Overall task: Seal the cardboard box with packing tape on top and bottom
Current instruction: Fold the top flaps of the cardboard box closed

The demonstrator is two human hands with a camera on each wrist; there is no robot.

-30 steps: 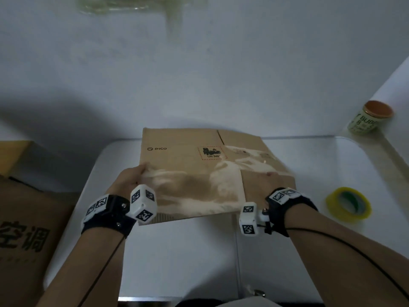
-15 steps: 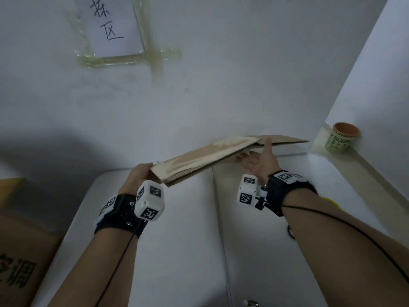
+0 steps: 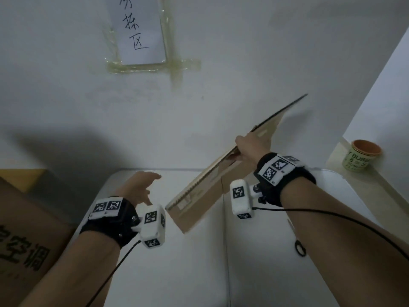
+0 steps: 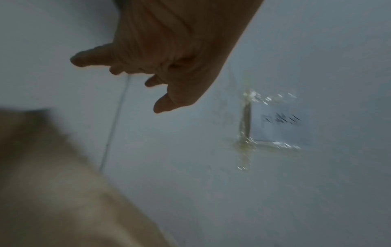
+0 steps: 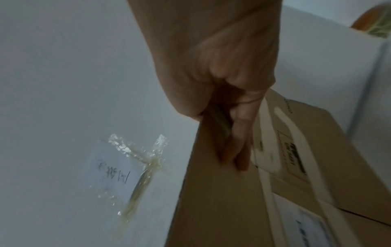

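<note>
head view | left hand [image 3: 139, 187] released, fingers apart | right hand [image 3: 250, 147] fingers clamp flattened brown cardboard box [image 3: 199, 196], now tilted | untaped

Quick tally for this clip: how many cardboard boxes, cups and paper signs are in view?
Cardboard boxes: 2, the flattened box in the right hand, and the printed carton at left
Cups: 1
Paper signs: 1
Total: 4

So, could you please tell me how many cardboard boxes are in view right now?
2: a flattened cardboard box that the right hand grips, tilted above the white table, and a large printed cardboard box at the table's left. Others may lie out of frame.
</note>
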